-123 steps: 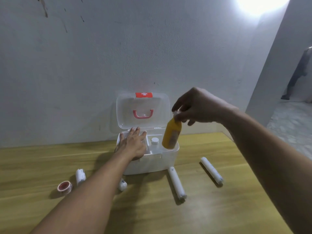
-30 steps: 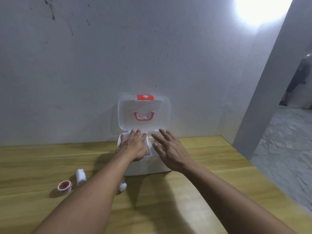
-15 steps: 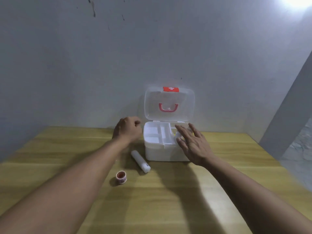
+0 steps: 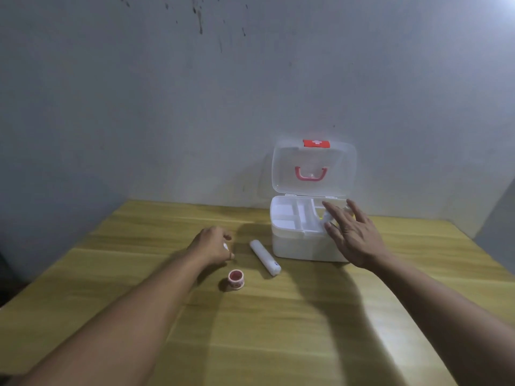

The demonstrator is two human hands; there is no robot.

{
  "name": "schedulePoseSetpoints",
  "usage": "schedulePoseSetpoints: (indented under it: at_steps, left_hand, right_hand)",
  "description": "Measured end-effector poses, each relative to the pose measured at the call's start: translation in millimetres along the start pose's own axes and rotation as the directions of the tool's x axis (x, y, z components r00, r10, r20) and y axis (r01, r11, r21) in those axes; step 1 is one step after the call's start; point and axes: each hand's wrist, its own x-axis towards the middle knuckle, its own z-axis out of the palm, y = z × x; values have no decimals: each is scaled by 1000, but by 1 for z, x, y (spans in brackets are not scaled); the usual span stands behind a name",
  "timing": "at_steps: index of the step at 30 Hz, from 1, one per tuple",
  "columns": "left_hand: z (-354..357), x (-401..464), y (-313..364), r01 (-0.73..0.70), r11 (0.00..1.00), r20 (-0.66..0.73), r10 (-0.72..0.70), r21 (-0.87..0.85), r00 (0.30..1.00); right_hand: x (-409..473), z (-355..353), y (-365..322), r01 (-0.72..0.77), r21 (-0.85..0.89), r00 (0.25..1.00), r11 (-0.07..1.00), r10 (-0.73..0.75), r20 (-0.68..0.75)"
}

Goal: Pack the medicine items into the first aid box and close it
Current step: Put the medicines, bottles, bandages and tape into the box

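The white first aid box (image 4: 292, 246) stands at the back of the table against the wall. Its clear lid (image 4: 313, 168) with a red handle is raised, and a white divided tray shows inside. My right hand (image 4: 352, 235) hovers flat over the box's right half, fingers spread and holding nothing. My left hand (image 4: 213, 246) is curled on the table to the left of the box, with a small white item (image 4: 225, 246) showing between its fingers. A long white tube (image 4: 264, 257) lies between my left hand and the box. A small red-and-white tape roll (image 4: 236, 279) sits just in front of my left hand.
The wooden table (image 4: 278, 330) runs to a grey wall behind the box. Its right edge drops off beyond my right forearm, and its left edge slants away at the far left. Bare wood lies in front of the box.
My left hand has left the box, come down to the table near the tape roll and closed its fingers. My right hand stays over the box's right side. The view has swung left.
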Motion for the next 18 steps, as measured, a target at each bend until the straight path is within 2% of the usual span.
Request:
schedulePoseSetpoints:
  at_steps: [6, 11, 14, 16, 18]
  left_hand:
    - [1, -2, 3, -33, 999, -14, 33, 25, 999]
    - [-10, -11, -11, 69, 975, 19, -75, 213, 997]
    - [-9, -18, -15, 106, 978, -16, -104, 182, 994]
    - [-6, -27, -13, 73, 986, -37, -68, 149, 997]
    - [-3, -36, -9, 19, 993, 3, -20, 120, 1000]
  right_hand:
    - [-1, 0, -1, -1, 16, 1000, 1000, 1, -5]
    - [-1, -1, -3, -6, 4, 1000, 1000, 6, -8]
    - [-1, -1, -3, -5, 11, 1000, 1000, 5, -11]
    - [-2, -1, -2, -5, 10, 1000, 1000, 5, -12]
    - [-2, -1, -2, -6, 8, 1000, 1000, 6, -12]
